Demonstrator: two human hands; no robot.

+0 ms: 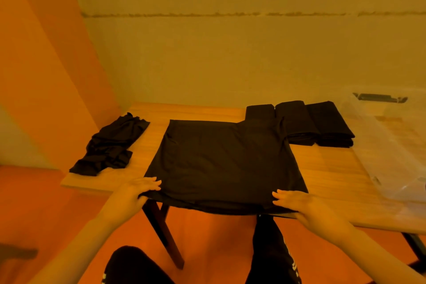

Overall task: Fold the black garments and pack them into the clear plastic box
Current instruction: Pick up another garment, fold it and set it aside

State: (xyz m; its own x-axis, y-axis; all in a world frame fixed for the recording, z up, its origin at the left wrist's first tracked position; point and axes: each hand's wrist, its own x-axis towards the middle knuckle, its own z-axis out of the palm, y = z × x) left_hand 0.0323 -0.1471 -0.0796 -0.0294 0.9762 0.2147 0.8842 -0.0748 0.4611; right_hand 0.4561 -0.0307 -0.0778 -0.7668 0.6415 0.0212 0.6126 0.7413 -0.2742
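Observation:
A black garment [221,163] lies spread flat on the middle of the wooden table [327,168], its near hem hanging a little over the front edge. My left hand [136,193] holds the near left corner of that hem, fingers on top and thumb hidden beneath. My right hand [306,207] holds the near right corner the same way. Three folded black garments [322,122] sit side by side at the back right. The clear plastic box [391,140] stands at the table's right end, right of the folded ones.
A crumpled pile of black garments [110,145] lies at the table's left end. The table stands against a beige wall. A dark table leg [161,226] and my knees in black trousers are below the front edge, over an orange floor.

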